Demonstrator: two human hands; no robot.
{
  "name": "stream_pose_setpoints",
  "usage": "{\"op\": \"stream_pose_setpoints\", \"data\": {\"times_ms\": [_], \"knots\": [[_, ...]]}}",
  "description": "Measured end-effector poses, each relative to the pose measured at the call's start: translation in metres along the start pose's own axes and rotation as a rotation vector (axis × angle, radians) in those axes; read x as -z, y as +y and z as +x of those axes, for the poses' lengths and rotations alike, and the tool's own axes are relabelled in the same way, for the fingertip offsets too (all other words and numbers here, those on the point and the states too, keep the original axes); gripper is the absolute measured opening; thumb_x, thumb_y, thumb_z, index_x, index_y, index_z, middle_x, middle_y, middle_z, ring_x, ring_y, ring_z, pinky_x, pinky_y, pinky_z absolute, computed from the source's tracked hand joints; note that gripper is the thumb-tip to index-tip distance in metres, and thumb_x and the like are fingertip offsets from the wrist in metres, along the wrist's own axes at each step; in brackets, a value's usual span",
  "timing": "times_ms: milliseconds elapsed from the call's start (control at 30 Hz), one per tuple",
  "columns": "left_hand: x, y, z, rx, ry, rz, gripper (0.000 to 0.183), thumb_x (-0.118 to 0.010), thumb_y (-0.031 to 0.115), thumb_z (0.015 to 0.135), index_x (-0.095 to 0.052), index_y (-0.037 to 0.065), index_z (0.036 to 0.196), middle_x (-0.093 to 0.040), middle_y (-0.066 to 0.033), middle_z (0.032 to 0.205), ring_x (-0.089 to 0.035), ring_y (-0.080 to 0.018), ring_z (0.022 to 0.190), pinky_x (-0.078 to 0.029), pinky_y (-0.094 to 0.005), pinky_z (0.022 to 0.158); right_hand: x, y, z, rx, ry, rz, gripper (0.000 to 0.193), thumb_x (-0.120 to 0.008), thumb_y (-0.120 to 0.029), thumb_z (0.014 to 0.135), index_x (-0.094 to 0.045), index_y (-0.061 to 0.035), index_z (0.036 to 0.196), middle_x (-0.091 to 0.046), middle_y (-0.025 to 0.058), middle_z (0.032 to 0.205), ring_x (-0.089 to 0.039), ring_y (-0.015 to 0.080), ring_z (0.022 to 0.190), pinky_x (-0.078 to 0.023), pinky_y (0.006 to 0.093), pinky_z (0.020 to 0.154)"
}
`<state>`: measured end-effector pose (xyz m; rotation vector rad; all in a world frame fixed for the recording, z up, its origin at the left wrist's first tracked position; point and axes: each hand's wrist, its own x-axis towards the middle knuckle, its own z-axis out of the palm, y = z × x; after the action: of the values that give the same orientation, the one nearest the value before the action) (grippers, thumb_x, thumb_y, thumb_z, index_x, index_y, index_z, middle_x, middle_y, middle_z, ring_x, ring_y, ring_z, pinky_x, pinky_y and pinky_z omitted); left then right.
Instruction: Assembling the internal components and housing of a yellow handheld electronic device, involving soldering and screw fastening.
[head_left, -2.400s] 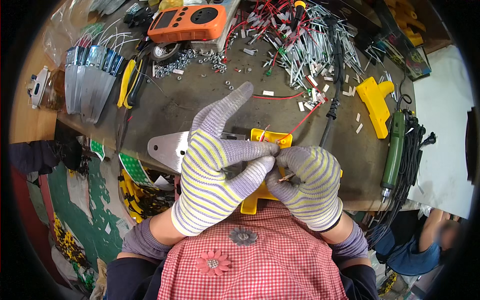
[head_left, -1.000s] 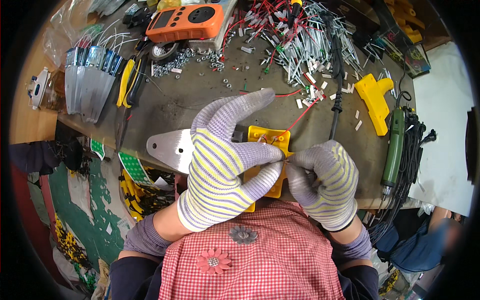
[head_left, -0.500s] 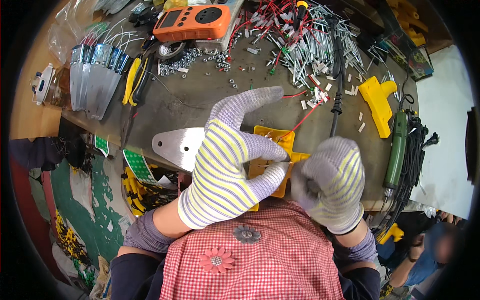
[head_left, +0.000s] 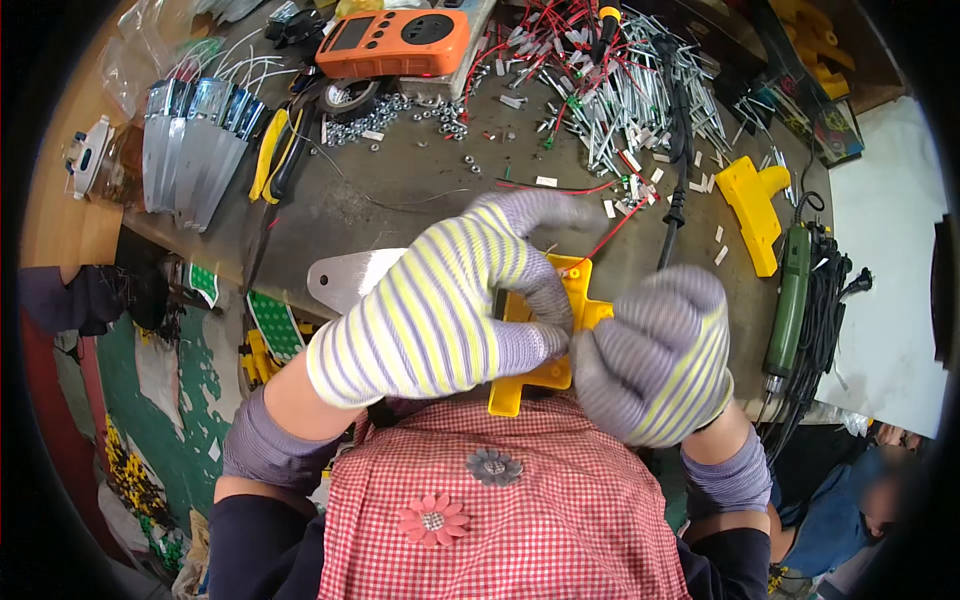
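A yellow plastic housing lies at the table's near edge, partly hidden beneath my hands. My left hand, in a striped knit glove, bends over it with thumb and forefinger brought together in a pinch. What those tips hold is hidden. Close by on the right, my gloved right hand is closed beside the housing's side arm; its fingers are slightly blurred and cover anything in them. A red wire runs from the housing toward the back. Left of the housing, a flat metal plate with holes is partly covered by my left hand.
Behind lie heaped screws and red wires, scattered nuts and an orange meter. Metal blades and yellow-black pliers are at left. At right are another yellow housing, a green power tool and a person.
My left hand has shifted slightly left and its forefinger has curled more. My right hand has closed further beside the housing, which shows more of its lower end.
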<state>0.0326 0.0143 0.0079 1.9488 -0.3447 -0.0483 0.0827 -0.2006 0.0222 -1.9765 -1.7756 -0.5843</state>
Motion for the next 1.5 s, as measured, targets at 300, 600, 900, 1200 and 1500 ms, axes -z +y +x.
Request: {"op": "stream_pose_setpoints", "data": {"times_ms": [300, 600, 900, 1200, 1500], "knots": [[-0.015, 0.011, -0.018, -0.135, 0.283, 0.613, 0.020, -0.077, 0.030, 0.068, -0.075, 0.016, 0.083, -0.056, -0.0133, 0.141, -0.051, -0.0373, 0.124, -0.033, -0.0505, 0.107, -0.002, -0.003, -0.001, -0.868, -0.030, 0.686, 0.013, -0.074, -0.004, 0.072, -0.066, -0.0058, 0.082, -0.065, 0.0078, 0.076, -0.061, 0.0242, 0.062, -0.050, 0.0337, 0.062], [-0.018, 0.003, -0.010, -0.178, 0.298, 0.308, 0.018, -0.074, 0.021, 0.069, -0.075, 0.009, 0.082, -0.063, -0.0183, 0.123, -0.059, -0.0386, 0.113, -0.039, -0.0540, 0.101, 0.009, 0.008, 0.003, -0.333, -0.175, 0.177, 0.014, -0.073, -0.019, 0.075, -0.070, -0.0118, 0.085, -0.059, 0.0051, 0.073, -0.062, 0.0229, 0.082, -0.050, 0.0396, 0.076], [-0.020, 0.001, -0.004, -0.172, 0.265, 0.309, 0.014, -0.073, 0.017, 0.068, -0.073, 0.009, 0.079, -0.061, -0.0200, 0.128, -0.056, -0.0385, 0.119, -0.040, -0.0512, 0.102, -0.007, 0.007, 0.000, -0.568, -0.115, 0.366, 0.017, -0.078, -0.017, 0.072, -0.065, -0.0094, 0.079, -0.059, 0.0082, 0.074, -0.060, 0.0300, 0.075, -0.049, 0.0396, 0.069], [-0.013, 0.020, -0.006, -0.026, 0.146, 0.548, 0.005, -0.074, 0.011, 0.073, -0.071, 0.008, 0.076, -0.053, -0.0210, 0.138, -0.053, -0.0378, 0.125, -0.044, -0.0438, 0.102, 0.044, 0.008, -0.063, -0.610, 0.015, 0.439, 0.022, -0.081, -0.010, 0.070, -0.071, -0.0126, 0.089, -0.062, 0.0025, 0.080, -0.062, 0.0235, 0.074, -0.050, 0.0365, 0.067], [0.004, 0.011, 0.007, -0.289, 0.280, 0.542, 0.061, -0.060, 0.040, 0.091, -0.052, -0.005, 0.132, -0.056, -0.0231, 0.133, -0.055, -0.0319, 0.122, -0.041, -0.0428, 0.106, 0.026, -0.006, -0.076, -0.437, -0.044, 0.393, 0.025, -0.082, -0.018, 0.063, -0.071, -0.0180, 0.084, -0.060, 0.0001, 0.087, -0.062, 0.0243, 0.081, -0.050, 0.0389, 0.070]]}}
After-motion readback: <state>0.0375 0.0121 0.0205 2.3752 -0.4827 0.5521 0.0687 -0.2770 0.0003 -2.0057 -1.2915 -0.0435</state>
